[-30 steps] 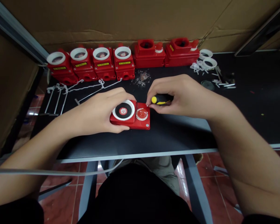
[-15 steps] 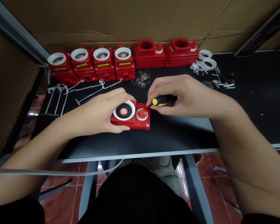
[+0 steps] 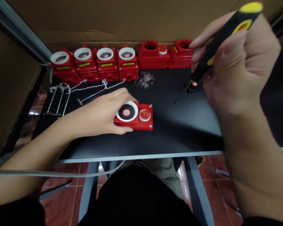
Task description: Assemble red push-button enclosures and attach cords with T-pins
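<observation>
apparent screwdriving step
left hand (image 3: 109,110) grips red box (image 3: 139,124); right hand (image 3: 240,67), at its two o'clock, grips screwdriver (image 3: 223,42); next likely needs tip alignment

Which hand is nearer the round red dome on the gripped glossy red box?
Left. The left hand grips the box at its left end, left of the dome; the right hand holds a black-and-yellow screwdriver well to the dome's right.
</observation>
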`<control>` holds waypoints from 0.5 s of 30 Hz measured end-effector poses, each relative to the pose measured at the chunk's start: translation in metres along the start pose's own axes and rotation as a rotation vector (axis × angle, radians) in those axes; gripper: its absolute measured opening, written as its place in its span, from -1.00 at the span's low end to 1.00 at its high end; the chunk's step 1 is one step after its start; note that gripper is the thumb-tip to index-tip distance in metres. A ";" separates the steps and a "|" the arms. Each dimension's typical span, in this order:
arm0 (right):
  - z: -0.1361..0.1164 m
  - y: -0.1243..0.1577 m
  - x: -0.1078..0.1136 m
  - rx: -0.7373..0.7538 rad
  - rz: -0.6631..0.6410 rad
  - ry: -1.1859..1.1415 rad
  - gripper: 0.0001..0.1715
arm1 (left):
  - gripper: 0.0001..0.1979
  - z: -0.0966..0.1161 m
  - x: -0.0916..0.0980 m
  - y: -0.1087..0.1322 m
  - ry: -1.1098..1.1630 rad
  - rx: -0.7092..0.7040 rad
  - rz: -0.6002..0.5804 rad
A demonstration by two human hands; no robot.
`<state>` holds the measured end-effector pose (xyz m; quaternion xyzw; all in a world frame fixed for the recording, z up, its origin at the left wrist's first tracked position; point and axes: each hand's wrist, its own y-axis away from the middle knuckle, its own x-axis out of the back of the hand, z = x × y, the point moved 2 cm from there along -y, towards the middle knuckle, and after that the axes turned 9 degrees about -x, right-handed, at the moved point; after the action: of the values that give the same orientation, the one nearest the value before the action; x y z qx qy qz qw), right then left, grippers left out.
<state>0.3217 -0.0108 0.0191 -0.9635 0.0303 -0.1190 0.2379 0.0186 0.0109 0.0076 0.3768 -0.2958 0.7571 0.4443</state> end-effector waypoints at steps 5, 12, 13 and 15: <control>-0.006 -0.003 -0.013 0.151 0.150 -0.113 -0.49 | -0.44 -0.001 -0.002 0.002 0.008 -0.006 0.009; -0.010 -0.001 -0.016 0.152 0.004 -0.169 -0.56 | -0.41 0.001 -0.001 0.002 0.005 0.036 0.006; -0.010 -0.001 -0.016 0.153 -0.009 -0.158 -0.53 | -0.41 0.001 -0.001 0.002 0.005 0.039 0.004; -0.010 0.000 -0.016 0.144 -0.041 -0.132 -0.50 | -0.41 0.001 -0.001 0.002 0.005 0.044 0.002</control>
<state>0.3036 -0.0137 0.0237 -0.9501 -0.0136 -0.0620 0.3054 0.0173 0.0082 0.0070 0.3843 -0.2783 0.7650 0.4356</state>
